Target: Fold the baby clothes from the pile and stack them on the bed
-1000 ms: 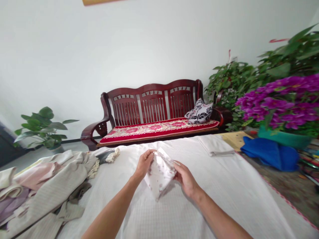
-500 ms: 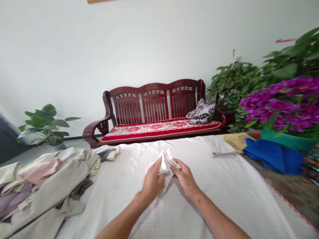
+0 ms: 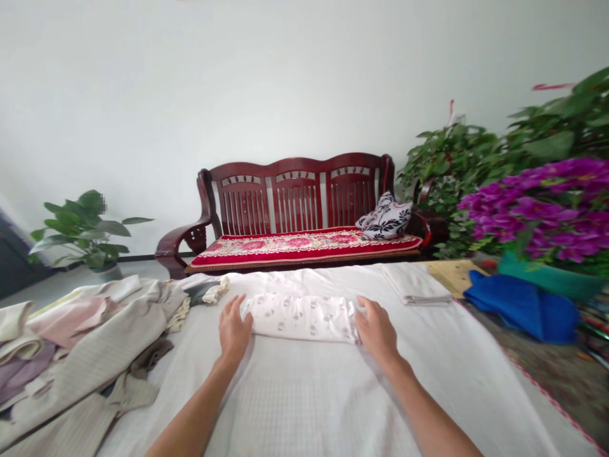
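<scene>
A small white garment with a faint grey print lies stretched out sideways as a long narrow strip, low over the white cloth. Its exact kind is unclear. At its left end my left hand has the edge between thumb and fingers. My right hand grips the other end, where a bit of white fabric shows between thumb and forefinger. Partly hidden by the fingers are both ends of the garment.
Heaped clothes cover the left side of the white-draped table. A folded white cloth lies at the far right, near a blue cloth and a teal flowerpot. Behind stands a wooden bench.
The garment was bunched up between my two hands; now it is spread flat sideways. My hands have moved apart, left and right, to its two ends.
</scene>
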Motion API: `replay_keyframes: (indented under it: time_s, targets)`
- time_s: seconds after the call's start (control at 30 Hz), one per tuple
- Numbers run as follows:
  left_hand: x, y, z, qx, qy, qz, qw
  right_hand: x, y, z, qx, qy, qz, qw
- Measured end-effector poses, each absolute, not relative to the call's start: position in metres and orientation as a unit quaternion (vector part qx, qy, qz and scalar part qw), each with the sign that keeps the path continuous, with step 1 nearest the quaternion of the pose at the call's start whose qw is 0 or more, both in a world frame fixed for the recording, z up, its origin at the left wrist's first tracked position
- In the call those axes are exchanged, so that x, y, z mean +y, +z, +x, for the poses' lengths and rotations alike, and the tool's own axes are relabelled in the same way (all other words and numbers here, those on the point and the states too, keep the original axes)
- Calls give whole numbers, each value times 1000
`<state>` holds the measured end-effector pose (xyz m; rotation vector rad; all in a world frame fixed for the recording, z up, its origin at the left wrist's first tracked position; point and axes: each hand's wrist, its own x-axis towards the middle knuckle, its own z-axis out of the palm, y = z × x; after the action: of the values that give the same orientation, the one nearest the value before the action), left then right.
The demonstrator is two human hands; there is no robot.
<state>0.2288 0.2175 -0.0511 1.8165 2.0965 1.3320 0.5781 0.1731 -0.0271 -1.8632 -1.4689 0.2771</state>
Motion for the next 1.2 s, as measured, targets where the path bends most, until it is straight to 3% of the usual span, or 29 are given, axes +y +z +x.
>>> replay_keyframes:
  time_s: [0.13, 0.23, 0.4, 0.57, 0.73, 0.8, 0.93, 1.0, 1.07, 1.2]
  targets:
    - [240, -38, 241, 655, 277, 700, 66, 192, -14, 572, -627, 132, -740, 205]
    - [261, -29, 250, 711, 198, 669, 87, 210, -11, 569, -609, 167, -759, 154]
    - [281, -26, 239, 725, 213, 644, 115, 230, -16, 569, -585, 194, -764, 189]
    - [278, -16, 230, 683, 307, 650, 129, 225, -12, 564, -602, 189, -719, 292]
    - [239, 1, 206, 597, 425, 660, 166, 168, 1, 563, -688, 248, -494, 470]
    - [208, 3, 187, 508, 462, 687, 238, 132, 4, 566, -736, 291, -431, 434]
    - [146, -1, 154, 463, 305, 762, 333, 77, -3, 578, -837, 308, -358, 278]
    - [130, -2, 148, 488, 228, 784, 309, 71, -10, 585, -838, 326, -369, 235]
    - [127, -3, 152, 522, 186, 793, 254, 80, -15, 590, -804, 325, -432, 247]
    - [147, -4, 184, 535, 204, 801, 175, 118, -12, 574, -766, 185, -553, 272]
